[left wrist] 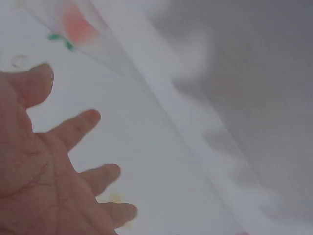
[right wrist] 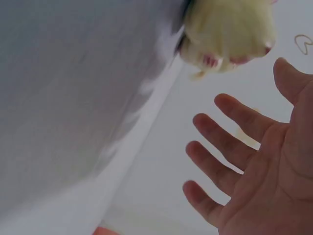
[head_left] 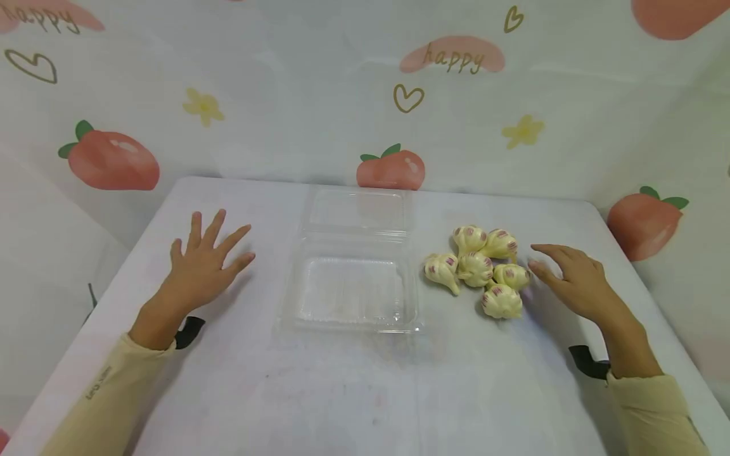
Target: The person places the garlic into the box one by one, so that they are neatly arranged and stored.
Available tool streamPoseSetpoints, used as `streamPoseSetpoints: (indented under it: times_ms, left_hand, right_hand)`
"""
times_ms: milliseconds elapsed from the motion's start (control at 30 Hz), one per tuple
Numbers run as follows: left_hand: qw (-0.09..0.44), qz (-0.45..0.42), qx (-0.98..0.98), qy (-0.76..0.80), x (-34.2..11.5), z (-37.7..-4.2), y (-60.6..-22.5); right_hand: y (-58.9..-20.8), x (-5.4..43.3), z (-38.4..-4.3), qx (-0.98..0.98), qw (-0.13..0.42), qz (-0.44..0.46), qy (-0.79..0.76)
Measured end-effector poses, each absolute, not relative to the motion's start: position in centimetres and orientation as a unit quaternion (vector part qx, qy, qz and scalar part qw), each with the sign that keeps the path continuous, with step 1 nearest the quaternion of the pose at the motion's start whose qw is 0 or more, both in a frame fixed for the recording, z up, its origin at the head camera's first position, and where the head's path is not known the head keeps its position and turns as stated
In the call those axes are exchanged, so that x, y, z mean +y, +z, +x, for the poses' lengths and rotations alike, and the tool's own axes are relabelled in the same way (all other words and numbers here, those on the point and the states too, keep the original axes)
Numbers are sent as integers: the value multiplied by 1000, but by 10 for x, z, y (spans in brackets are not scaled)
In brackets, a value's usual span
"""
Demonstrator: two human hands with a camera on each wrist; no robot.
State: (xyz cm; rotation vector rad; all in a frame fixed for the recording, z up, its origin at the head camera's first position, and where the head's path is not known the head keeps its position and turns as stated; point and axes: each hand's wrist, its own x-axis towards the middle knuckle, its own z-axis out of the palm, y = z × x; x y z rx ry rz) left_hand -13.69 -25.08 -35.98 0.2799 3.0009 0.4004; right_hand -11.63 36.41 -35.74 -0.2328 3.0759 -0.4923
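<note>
Several garlic bulbs (head_left: 476, 268), cream with purple streaks, lie in a cluster on the right half of the table. Just to their right is my right hand (head_left: 576, 282), fingers spread and nothing held; in the right wrist view its fingertips point toward a garlic bulb (right wrist: 230, 29). A clear plastic clamshell box (head_left: 353, 326) stands in the middle with its lid (head_left: 356, 212) folded back toward the wall. To the left of the box, my left hand (head_left: 199, 269) hovers palm down with fingers spread wide, holding nothing. The left wrist view shows the bare palm (left wrist: 44, 186).
A white cloth covers the table (head_left: 319, 399). Behind it hangs a white backdrop (head_left: 308, 95) printed with peaches, hearts and flowers, close to the table's far edge. A black strap end (head_left: 190, 332) shows by the left wrist and another black piece (head_left: 587, 362) by the right.
</note>
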Motion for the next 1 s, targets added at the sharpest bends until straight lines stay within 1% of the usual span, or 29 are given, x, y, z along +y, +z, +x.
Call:
streamPoseSetpoints:
  times_ms: [200, 433, 633, 733, 1000]
  left_hand:
    - [80, 124, 970, 194, -222, -134, -348]
    - [118, 128, 935, 309, -211, -127, -343]
    - [155, 123, 911, 362, -205, -125, -346]
    - [151, 130, 906, 374, -203, -125, -348]
    - [106, 148, 911, 369, -204, -122, -352]
  right_hand:
    - [-353, 356, -118, 977, 30, -90, -191]
    - [-353, 355, -113, 968, 73, -81, -224]
    - [-355, 359, -112, 969, 75, -82, -221]
    - [-355, 361, -112, 969, 73, -84, -220]
    - [-354, 361, -114, 971, 83, -76, -209]
